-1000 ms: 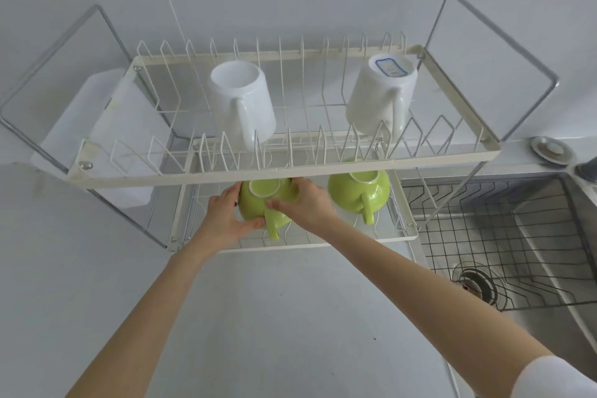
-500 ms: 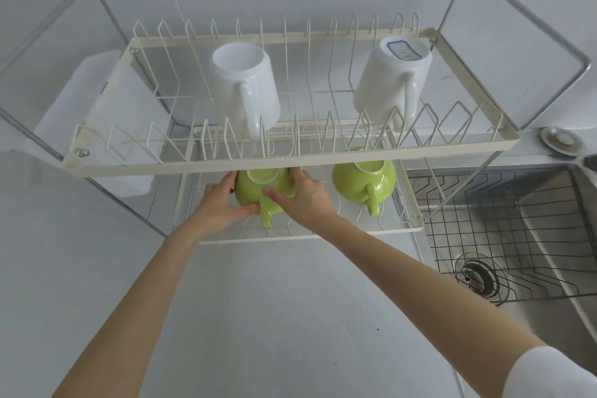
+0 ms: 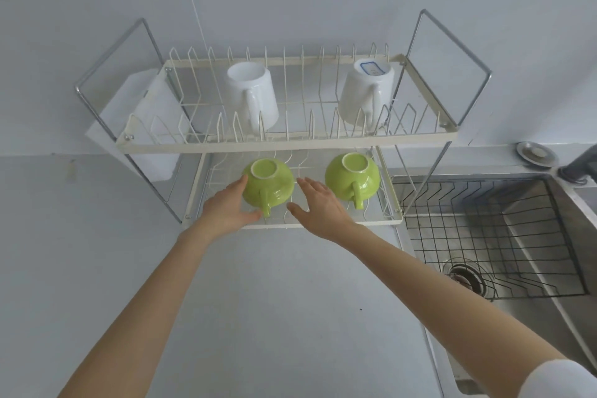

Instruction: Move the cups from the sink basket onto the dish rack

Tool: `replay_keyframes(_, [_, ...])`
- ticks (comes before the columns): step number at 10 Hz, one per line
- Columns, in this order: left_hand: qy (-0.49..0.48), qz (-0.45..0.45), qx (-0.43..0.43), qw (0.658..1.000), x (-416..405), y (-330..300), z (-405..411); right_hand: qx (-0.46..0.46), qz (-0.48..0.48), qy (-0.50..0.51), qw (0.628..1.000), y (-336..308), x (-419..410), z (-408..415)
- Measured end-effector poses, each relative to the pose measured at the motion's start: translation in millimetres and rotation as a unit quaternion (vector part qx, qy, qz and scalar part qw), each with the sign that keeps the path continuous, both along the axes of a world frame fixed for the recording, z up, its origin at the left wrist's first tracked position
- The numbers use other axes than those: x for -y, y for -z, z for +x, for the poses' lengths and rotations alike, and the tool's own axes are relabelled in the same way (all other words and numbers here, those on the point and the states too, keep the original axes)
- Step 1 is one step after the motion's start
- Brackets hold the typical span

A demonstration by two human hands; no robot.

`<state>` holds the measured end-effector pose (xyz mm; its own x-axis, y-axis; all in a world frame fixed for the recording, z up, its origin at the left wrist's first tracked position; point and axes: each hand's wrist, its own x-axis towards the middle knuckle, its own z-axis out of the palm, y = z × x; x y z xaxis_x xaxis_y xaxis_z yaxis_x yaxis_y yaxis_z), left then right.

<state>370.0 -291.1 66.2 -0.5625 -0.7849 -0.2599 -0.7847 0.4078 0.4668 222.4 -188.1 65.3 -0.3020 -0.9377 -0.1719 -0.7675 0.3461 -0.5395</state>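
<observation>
Dish rack point(image 3: 290, 147), lower shelf: left green cup point(image 3: 268, 181), upside down, handle toward the person. Left hand point(image 3: 231, 207) open, fingertips touching its left side; right hand point(image 3: 318, 203) open, just clear on its right. Sink basket point(image 3: 484, 229) holds no cups.

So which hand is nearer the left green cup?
Left. The left hand touches the left green cup's side; the right hand is open, just clear of it.
</observation>
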Motion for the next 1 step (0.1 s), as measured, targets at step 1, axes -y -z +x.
replay_keyframes(1, [0.016, -0.041, 0.022, 0.999, -21.0, -9.2, -0.9, -0.026, 0.009, -0.018, 0.999, -5.4, -20.0, -2.4])
